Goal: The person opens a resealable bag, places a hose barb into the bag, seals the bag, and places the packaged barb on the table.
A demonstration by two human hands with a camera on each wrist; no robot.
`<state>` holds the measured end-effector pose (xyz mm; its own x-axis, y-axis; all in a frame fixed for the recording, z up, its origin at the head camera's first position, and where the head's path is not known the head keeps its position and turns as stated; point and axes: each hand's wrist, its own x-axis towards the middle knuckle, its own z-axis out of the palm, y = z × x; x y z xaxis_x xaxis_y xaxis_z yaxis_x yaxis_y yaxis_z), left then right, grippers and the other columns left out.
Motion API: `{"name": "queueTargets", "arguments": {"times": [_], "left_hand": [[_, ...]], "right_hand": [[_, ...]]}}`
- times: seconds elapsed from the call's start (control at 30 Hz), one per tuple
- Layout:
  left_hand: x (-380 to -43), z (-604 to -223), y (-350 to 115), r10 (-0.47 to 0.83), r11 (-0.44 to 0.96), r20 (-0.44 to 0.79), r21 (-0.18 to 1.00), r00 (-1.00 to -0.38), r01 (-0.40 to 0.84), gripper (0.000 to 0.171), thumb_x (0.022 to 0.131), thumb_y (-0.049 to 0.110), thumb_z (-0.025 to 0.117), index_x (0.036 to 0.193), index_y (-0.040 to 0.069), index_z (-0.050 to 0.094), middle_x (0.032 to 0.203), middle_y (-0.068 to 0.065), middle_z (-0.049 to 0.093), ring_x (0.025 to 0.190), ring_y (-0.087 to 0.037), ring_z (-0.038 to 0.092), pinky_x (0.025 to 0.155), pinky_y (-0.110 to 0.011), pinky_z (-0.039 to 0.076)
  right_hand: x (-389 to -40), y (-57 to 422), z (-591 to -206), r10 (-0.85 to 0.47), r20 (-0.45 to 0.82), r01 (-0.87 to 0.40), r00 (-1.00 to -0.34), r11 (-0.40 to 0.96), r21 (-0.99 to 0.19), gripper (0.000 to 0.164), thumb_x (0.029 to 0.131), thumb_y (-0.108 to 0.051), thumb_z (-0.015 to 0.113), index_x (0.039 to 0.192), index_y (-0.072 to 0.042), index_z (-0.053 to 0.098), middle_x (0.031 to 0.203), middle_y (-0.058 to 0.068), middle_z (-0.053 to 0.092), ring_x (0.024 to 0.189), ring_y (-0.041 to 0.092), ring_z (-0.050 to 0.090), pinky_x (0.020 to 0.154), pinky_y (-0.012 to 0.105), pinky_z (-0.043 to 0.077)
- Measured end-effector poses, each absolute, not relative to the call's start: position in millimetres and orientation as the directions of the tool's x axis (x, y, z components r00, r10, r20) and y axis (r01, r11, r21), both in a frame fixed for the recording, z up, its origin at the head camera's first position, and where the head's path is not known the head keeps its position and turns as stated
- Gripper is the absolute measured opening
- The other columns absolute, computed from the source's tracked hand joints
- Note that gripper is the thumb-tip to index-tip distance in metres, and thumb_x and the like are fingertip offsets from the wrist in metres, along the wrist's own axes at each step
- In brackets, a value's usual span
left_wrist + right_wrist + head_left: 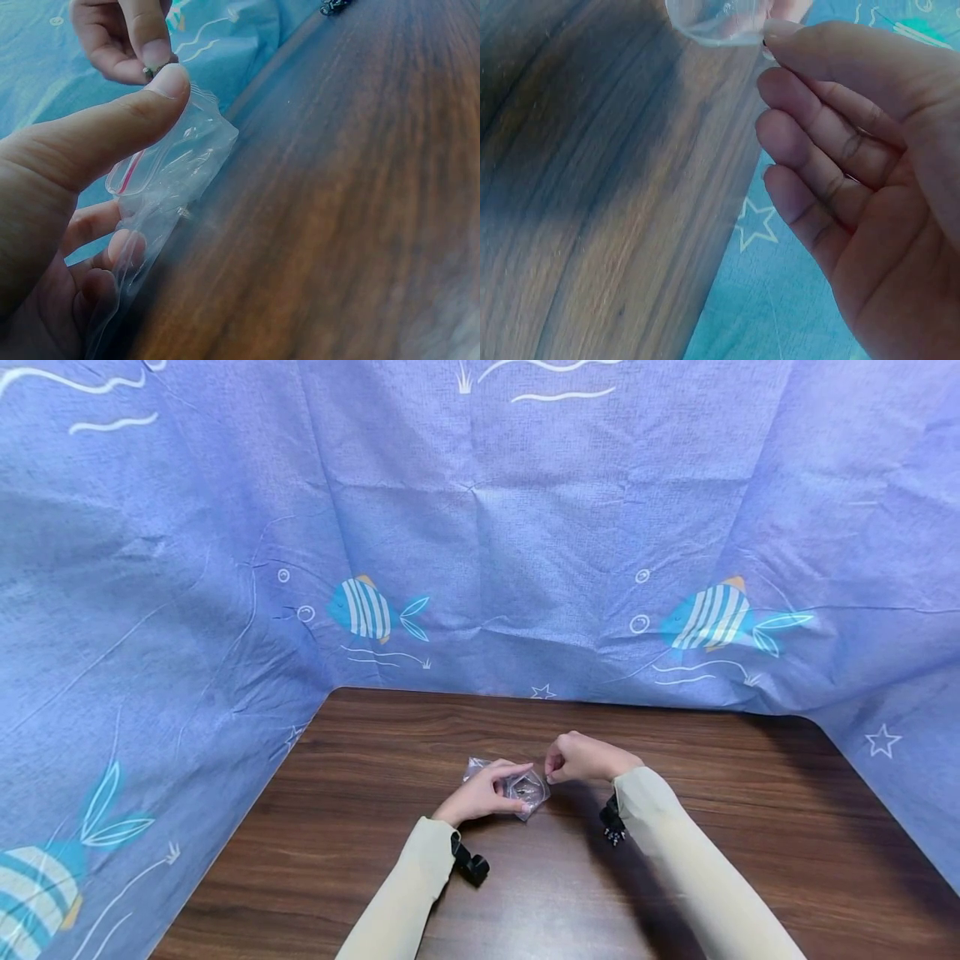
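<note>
My left hand (pixel 478 793) holds a clear zip bag (pixel 528 792) near the middle of the table, its thumb and fingers spread around the bag's mouth. The left wrist view shows the bag's plastic (pixel 184 154) with a red line along its zip and small shiny bits inside. Just beyond the mouth, my right hand (pixel 588 757) pinches a tiny dark piece (pixel 149 73) between thumb and forefinger; its kind is too small to tell. In the right wrist view the other fingers (pixel 789 139) of that hand are loosely curled beside the bag's rim.
More clear plastic (pixel 474 767) shows behind the left hand. The brown wood-grain table (pixel 360 877) meets a blue fish-patterned cloth (pixel 480 552) at the back and sides. Black straps with small devices (pixel 471 864) are on both wrists.
</note>
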<state>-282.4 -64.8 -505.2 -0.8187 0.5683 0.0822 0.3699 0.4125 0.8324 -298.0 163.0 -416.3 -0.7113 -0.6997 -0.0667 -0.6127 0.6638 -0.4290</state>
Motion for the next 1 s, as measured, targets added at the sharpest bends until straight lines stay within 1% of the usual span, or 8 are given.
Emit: {"name": "queueTargets", "arguments": {"times": [0.1,0.3,0.53,0.67,0.8,1.0], "left_hand": [[-283,-505,-65,0.57,0.408,0.082,0.836,-0.818,0.368,0.065,0.078,0.031,0.08,0.137,0.026,0.055,0.124,-0.003,0.056,0.068,-0.006,0.048,0.063,-0.019,0.043],[-283,-506,-65,0.574,0.406,0.084,0.834,-0.815,0.372,0.065,0.078,0.03,0.08,0.138,0.025,0.054,0.124,-0.002,0.056,0.069,-0.005,0.048,0.064,-0.019,0.043],[-284,-506,-65,0.576,0.405,0.082,0.836,-0.813,0.371,0.066,0.079,0.029,0.08,0.139,0.024,0.053,0.125,-0.002,0.055,0.068,-0.004,0.047,0.063,-0.018,0.042],[-283,-506,-64,0.578,0.401,0.076,0.841,-0.813,0.364,0.065,0.08,0.028,0.079,0.14,0.025,0.052,0.123,-0.002,0.055,0.066,-0.004,0.047,0.062,-0.018,0.042],[-283,-507,-64,0.575,0.405,0.071,0.841,-0.815,0.359,0.066,0.08,0.028,0.079,0.14,0.025,0.052,0.122,-0.001,0.054,0.066,-0.004,0.046,0.061,-0.018,0.042],[-284,-508,-64,0.572,0.408,0.076,0.837,-0.816,0.364,0.066,0.08,0.029,0.079,0.14,0.026,0.052,0.121,-0.001,0.054,0.067,-0.004,0.046,0.061,-0.018,0.042]], "right_hand": [[-298,159,-418,-0.699,-0.077,-0.607,-0.711,0.665,-0.435,0.007,0.078,-0.007,0.071,0.074,-0.012,0.069,0.067,-0.009,0.062,0.058,0.0,0.048,0.056,0.017,0.043],[-295,154,-418,-0.714,-0.067,-0.617,-0.697,0.644,-0.452,0.005,0.078,-0.004,0.069,0.076,-0.009,0.07,0.067,-0.008,0.062,0.057,0.0,0.047,0.055,0.017,0.043],[-296,149,-418,-0.719,-0.067,-0.616,-0.691,0.635,-0.465,0.006,0.079,-0.004,0.068,0.075,-0.008,0.07,0.066,-0.009,0.06,0.056,0.0,0.045,0.054,0.017,0.041],[-297,148,-420,-0.708,-0.07,-0.602,-0.703,0.644,-0.472,0.005,0.08,-0.005,0.069,0.076,-0.009,0.07,0.067,-0.009,0.062,0.057,0.0,0.048,0.056,0.017,0.043],[-297,149,-419,-0.717,-0.063,-0.608,-0.694,0.631,-0.482,0.002,0.081,-0.005,0.07,0.079,-0.005,0.072,0.07,-0.006,0.065,0.059,0.001,0.051,0.058,0.018,0.046],[-297,152,-418,-0.713,-0.066,-0.602,-0.698,0.634,-0.485,0.005,0.082,-0.008,0.071,0.082,-0.004,0.073,0.073,-0.006,0.067,0.062,0.001,0.053,0.06,0.018,0.047]]}}
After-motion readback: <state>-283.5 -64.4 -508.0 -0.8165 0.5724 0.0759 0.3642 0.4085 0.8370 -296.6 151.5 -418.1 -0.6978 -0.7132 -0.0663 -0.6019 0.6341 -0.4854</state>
